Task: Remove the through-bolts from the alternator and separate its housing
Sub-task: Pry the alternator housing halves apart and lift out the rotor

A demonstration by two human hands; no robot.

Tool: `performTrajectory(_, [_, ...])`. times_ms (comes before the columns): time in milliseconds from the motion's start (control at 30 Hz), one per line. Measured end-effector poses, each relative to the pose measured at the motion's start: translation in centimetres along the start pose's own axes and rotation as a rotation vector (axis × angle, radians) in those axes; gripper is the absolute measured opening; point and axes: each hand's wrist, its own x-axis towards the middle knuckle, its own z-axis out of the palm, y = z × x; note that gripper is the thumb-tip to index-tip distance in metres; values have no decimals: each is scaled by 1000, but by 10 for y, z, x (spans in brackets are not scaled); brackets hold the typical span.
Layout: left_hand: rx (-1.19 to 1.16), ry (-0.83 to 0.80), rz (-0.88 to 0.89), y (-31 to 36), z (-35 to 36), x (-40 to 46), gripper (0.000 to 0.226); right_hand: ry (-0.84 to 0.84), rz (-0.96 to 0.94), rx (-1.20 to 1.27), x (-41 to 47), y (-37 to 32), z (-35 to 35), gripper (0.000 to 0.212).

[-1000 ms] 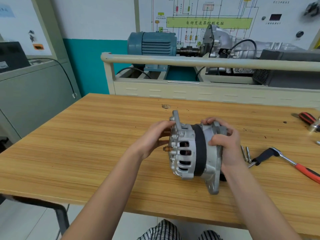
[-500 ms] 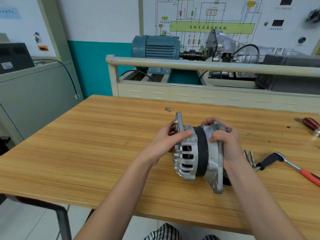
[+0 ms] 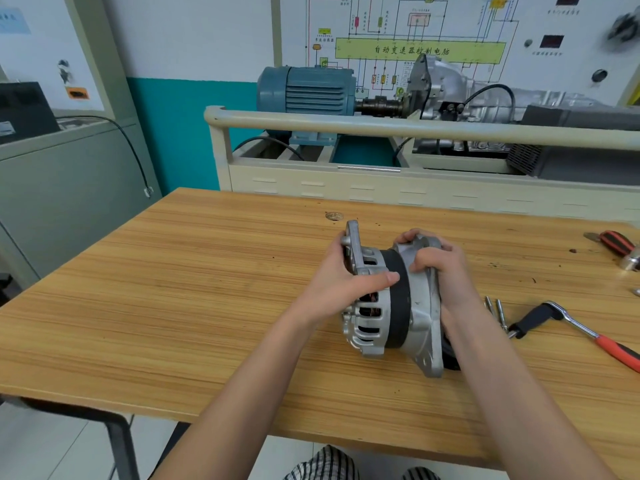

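Both hands are on the alternator (image 3: 391,303), which lies on its side on the wooden bench (image 3: 173,306), a little right of centre. The left hand (image 3: 341,289) wraps the slotted end with the thumb laid across the vents; the right hand (image 3: 440,268) is curled over the top of the flanged end. So each hand is clamped on one half of the casing, with the black band between them.

Two loose bolts (image 3: 495,311) lie just right of the alternator beside the ratchet wrench (image 3: 568,323) with its red grip, which suggests the pull-apart is the step in hand.

The risks, as I read them: if the halves are stuck and let go all at once, one half could jump from a hand and fall on the bench or roll toward the near edge. Copper windings show through the vents, and a crooked pull could scrape or bend them. Fingertips near the seam could get pinched if the halves snap back. A knock could also send the bolts rolling off.

As for writing, the wall chart (image 3: 415,50) behind carries a green strip reading 自动变速器控制电脑. Smaller labels on the chart are too fine to read, and I can make out no marking on the alternator itself.
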Motion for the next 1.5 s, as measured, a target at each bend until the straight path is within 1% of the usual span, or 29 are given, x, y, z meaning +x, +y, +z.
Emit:
performTrajectory(100, [33, -43, -25, 2, -1, 0, 141, -24, 52, 23, 9, 1, 0, 31])
performTrajectory(167, [38, -70, -33, -1, -2, -1, 147, -28, 85, 11, 15, 2, 2, 31])
performTrajectory(333, [0, -100, -27, -7, -5, -2, 148, -42, 76, 2, 18, 7, 1, 31])
performTrajectory(433, [15, -94, 0, -7, -4, -1, 145, -33, 65, -8, 16, 6, 1, 29])
performTrajectory(600, [85, 70, 83, -6, 1, -5, 131, 11, 56, -68, 11, 3, 5, 26])
performTrajectory(733, [69, 111, 96, 1, 3, -5, 120, 25, 9, -59, -2, -1, 5, 28])
performTrajectory(900, [-3, 58, 36, 12, 6, -2, 109, 80, -162, -125, -31, 0, 2, 36])
performTrajectory(1000, [-42, 46, 34, 13, 5, -5, 92, 64, -266, -135, -45, 3, 2, 42])
performTrajectory(1067, [-43, 45, 41, 12, 4, -8, 87, 44, -322, -151, -53, 5, 3, 44])
performTrajectory(1167, [-34, 19, 57, 13, 2, -14, 72, 24, -404, -188, -65, 10, 3, 47])
performTrajectory(1300, [14, -10, 70, 15, 2, -16, 74, 14, -521, -273, -82, 15, 1, 44])
performTrajectory(1433, [19, -3, 77, 17, 4, -19, 57, 10, -524, -254, -82, 15, -1, 44])
performTrajectory(1500, [4, -1, 72, 17, 5, -20, 53, 1, -514, -260, -81, 14, -4, 44])
